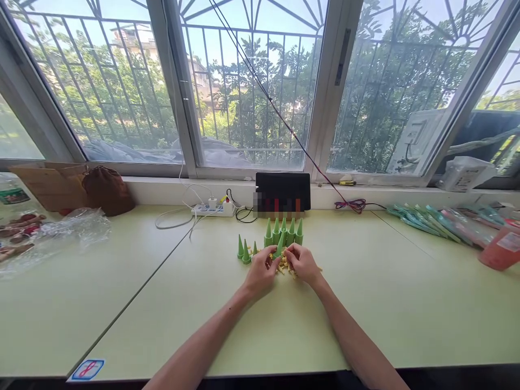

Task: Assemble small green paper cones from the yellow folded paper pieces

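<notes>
My left hand is closed around a green cone, its tip pointing up. Close beside it, my right hand has its fingers pinched together at the cone's right side; whatever sits between them is too small to make out. Under and between both hands lies a loose pile of small yellow pieces. Behind the hands stand several green cones on wider green bases, set in a group. To the left are smaller green cones, standing upright on the table.
A black tablet leans at the window wall, near a white power strip with cables. At left are a brown pouch, a cardboard box and clear plastic wrap. Plastic packets and a red container lie right.
</notes>
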Available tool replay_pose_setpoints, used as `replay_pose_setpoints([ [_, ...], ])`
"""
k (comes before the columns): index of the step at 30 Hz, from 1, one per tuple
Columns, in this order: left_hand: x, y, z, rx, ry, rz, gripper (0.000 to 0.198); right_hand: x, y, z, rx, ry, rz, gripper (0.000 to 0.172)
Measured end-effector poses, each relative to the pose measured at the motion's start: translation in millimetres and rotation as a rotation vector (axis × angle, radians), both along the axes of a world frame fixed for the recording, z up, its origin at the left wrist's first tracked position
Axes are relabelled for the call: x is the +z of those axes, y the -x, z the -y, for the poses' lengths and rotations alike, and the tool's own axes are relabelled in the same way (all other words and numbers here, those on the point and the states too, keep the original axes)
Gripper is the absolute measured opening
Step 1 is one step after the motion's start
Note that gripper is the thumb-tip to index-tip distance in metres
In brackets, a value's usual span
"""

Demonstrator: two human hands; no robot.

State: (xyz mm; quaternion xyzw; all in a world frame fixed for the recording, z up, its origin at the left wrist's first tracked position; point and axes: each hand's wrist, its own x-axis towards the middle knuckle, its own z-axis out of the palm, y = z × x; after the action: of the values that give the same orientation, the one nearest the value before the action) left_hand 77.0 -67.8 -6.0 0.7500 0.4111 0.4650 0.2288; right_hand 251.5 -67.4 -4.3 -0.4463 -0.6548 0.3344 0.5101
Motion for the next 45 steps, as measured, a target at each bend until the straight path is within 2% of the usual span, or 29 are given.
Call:
replay_pose_setpoints([
  [22, 1.1, -0.1, 1.1, -0.004, -0.018, -0.021, 0.029, 1.2, 1.4, 1.7, -0.006, -0.007, 0.003, 0.039],
  [30, 0.8, 1.2, -0.7, -0.07, 0.004, 0.033, 0.03, 0.5, 0.5, -0.7, 0.004, 0.015, 0.004, 0.042],
  [36, 0.6, 0.2, 1.5, -0.113, 0.008, 0.021, 0.03, -1.3, -1.0, -3.7, -0.021, 0.018, 0.035, 0.051],
  [42, 3.0, -2.1, 3.2, -0.07, 0.0, 0.006, 0.03, 0.1, -0.5, -2.2, -0.06, -0.001, 0.065, 0.054],
  [45, 5.2, -2.8, 3.8, -0.052, -0.007, -0.003, 0.03, 1.3, 0.7, -0.4, -0.076, -0.017, 0.045, 0.051],
])
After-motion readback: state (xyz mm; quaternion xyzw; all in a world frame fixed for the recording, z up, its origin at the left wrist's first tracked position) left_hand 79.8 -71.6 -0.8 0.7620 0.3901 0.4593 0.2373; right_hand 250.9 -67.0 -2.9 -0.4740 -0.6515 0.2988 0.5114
